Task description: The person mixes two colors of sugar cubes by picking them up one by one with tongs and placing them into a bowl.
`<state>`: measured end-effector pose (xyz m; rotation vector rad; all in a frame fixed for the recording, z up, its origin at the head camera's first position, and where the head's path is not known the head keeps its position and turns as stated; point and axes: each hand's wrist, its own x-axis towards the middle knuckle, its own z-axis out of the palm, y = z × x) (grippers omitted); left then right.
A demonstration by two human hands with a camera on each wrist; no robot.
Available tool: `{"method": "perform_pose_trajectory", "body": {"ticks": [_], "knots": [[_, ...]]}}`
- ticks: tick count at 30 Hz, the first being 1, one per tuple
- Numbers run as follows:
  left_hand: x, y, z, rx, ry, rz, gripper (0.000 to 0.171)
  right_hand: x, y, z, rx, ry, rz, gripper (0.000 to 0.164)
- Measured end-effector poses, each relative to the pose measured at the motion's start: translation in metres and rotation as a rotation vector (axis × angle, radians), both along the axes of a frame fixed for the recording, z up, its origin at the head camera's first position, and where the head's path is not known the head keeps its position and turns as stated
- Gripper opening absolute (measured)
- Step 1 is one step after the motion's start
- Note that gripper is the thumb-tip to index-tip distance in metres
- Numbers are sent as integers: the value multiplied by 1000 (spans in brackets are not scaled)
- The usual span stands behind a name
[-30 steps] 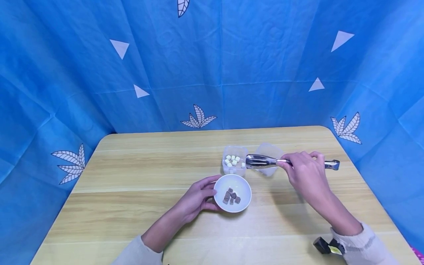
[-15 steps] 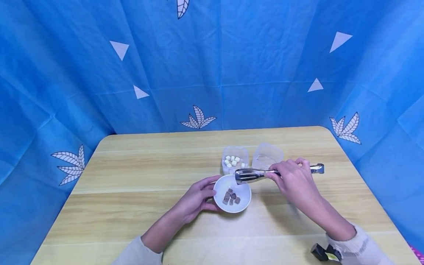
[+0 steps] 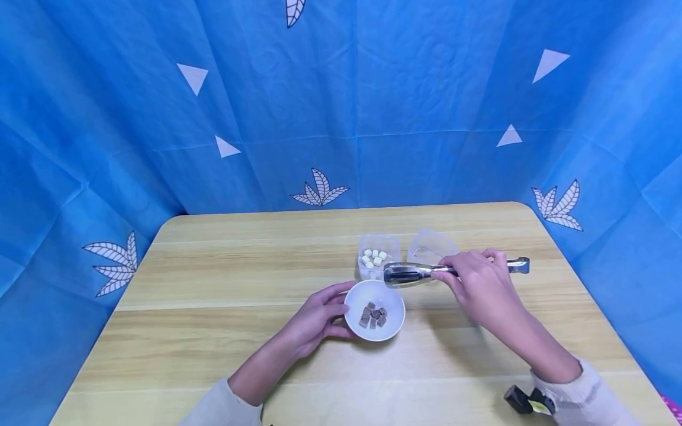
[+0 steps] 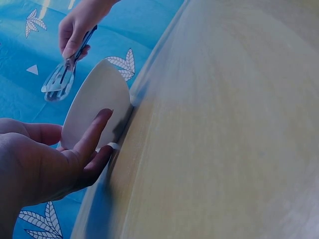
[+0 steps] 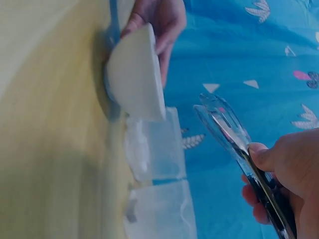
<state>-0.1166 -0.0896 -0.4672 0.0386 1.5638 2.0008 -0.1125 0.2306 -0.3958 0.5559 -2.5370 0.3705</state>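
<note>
My left hand (image 3: 314, 322) grips the side of a white bowl (image 3: 396, 313), fingers spread along its outer wall. Inside the bowl lie several small brown cubes (image 3: 373, 316). Metal tongs (image 3: 421, 272) are held in my right hand (image 3: 482, 290), thumb on one side and fingers on the other. Their slotted heads point left, above the bowl's upper right rim and overlapping the corner of a clear plastic box (image 3: 364, 275). In the right wrist view nothing shows between the tong heads. Several white cubes (image 3: 375, 258) sit in the box behind the bowl.
A second clear plastic container (image 3: 431, 245) stands right of the first, partly behind the tongs. A black object (image 3: 518, 399) shows at the right sleeve. The wooden table (image 3: 224, 260) ends at a blue curtain (image 3: 341, 106) with leaf prints.
The tongs went from beside the box down over the bowl's rim, then back up and right a little. One more brown cube now lies in the bowl. My left hand stayed put.
</note>
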Motion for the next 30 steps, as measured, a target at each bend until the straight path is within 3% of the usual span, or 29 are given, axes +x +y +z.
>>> {"method": "perform_pose_trajectory", "body": {"ticks": [9, 19, 30], "knots": [[0, 0, 0, 1, 5, -1, 60, -15, 20, 16, -13, -32, -92, 22], [1, 0, 1, -1, 8, -4, 60, -35, 39, 17, 47, -52, -152, 24], [1, -1, 1, -2, 8, -8, 61, -45, 49, 21, 106, -129, -211, 26]]}}
